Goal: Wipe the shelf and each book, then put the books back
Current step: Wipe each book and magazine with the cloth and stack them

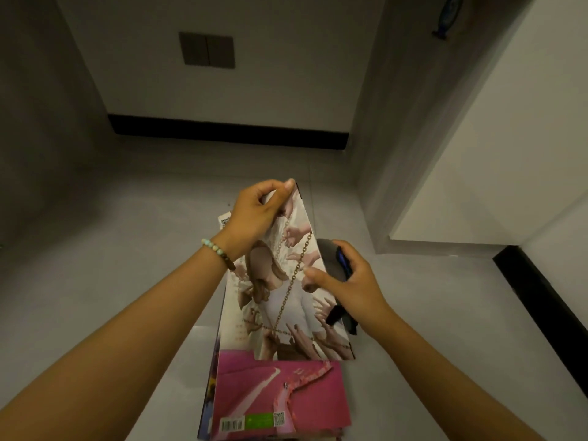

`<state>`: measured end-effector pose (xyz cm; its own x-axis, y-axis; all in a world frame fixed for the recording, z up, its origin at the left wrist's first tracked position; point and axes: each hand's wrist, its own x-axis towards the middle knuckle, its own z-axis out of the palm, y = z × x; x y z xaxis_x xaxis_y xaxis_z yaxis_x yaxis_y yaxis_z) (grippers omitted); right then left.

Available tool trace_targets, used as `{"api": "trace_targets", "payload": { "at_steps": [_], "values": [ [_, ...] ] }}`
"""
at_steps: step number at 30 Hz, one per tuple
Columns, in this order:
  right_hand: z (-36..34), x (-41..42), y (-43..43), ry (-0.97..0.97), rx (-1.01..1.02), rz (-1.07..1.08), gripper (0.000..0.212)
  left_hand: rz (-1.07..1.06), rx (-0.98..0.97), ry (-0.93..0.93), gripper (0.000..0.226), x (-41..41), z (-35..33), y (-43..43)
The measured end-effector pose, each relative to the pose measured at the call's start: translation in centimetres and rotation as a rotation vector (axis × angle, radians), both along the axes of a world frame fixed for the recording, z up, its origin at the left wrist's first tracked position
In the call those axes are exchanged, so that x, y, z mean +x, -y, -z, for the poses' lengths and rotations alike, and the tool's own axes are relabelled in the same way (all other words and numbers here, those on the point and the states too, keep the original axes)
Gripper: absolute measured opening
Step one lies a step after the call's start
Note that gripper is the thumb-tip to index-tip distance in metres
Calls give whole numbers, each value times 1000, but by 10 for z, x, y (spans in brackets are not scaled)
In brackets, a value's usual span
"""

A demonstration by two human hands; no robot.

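**Pale book up on edge, cloth at its side**

The left hand (254, 214) has the pale book (286, 313) by its top corner, fingers curled over and thumb pinching the cover. Below that pinch the book runs down, tilted, with its lower edge meeting the pink book (280, 396), which lies flat on top of a stack. On the wrist behind the pinch sits a beaded bracelet (218, 251).

Over on the other side, the right hand (346, 281) is closed around a dark cloth (331, 259). The thumb lies on the pale cover, and the fingers wrap the cloth against the book's right edge. A bit of blue shows between the fingers, and a dark end of cloth hangs out under the palm.

Just outside the left wrist, a white corner of another cover (224, 221) peeks out. Beyond both hands is grey floor (127, 249), then a black baseboard (229, 130), and a wall switch (206, 50) higher up.
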<state>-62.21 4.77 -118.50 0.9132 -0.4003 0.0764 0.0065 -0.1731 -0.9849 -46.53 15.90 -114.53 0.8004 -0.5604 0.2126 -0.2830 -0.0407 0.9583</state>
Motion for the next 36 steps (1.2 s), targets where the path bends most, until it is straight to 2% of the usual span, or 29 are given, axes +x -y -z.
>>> {"api": "trace_targets", "payload": {
  "at_steps": [2, 3, 5, 7, 8, 9, 11, 12, 14, 16, 19, 26, 30, 33, 36],
  "values": [
    [-11, 8, -11, 0, 86, -7, 25, -65, 18, 17, 20, -2, -11, 5],
    [-16, 11, -16, -1, 125, 11, 23, -126, 97, 46, 18, 0, -14, 6],
    [-26, 15, -22, 6, 169, 69, 24, -219, 332, 24, 50, -3, -19, 4],
    [-35, 21, -23, 24, 186, 104, 25, -197, 441, -138, 79, -11, -24, 0],
    [-40, 25, -25, 30, 173, 94, 26, -116, 423, -214, 87, -14, -27, -4],
    [-44, 29, -27, 31, 149, 73, 27, -10, 393, -254, 85, -18, -31, -8],
    [-52, 37, -37, 25, 104, 32, 37, 112, 304, -304, 60, -21, -41, -15],
    [-55, 42, -43, 18, 98, 26, 43, 116, 248, -352, 60, -17, -41, -18],
    [-60, 50, -53, -6, 139, 34, 52, 74, 139, -496, 75, -10, -43, -23],
    [-65, 57, -57, -39, 184, 35, 51, 40, -1, -636, 61, -6, -51, -33],
    [-80, 60, -45, -22, 189, 90, 40, 84, -78, -753, 43, -3, -69, -48],
    [-167, 43, 0, 162, -27, 235, 51, 178, -120, -585, 33, 4, -167, -67],
    [-229, 41, 12, 168, -13, 200, 65, 161, -251, -465, 27, 9, -245, -74],
    [-288, 48, 10, 220, 14, 142, 36, 134, -327, -364, 26, 17, -296, -72],
    [-348, 66, 13, 261, 79, 134, 26, 135, -380, -324, 34, 31, -343, -64]
  ]
}}
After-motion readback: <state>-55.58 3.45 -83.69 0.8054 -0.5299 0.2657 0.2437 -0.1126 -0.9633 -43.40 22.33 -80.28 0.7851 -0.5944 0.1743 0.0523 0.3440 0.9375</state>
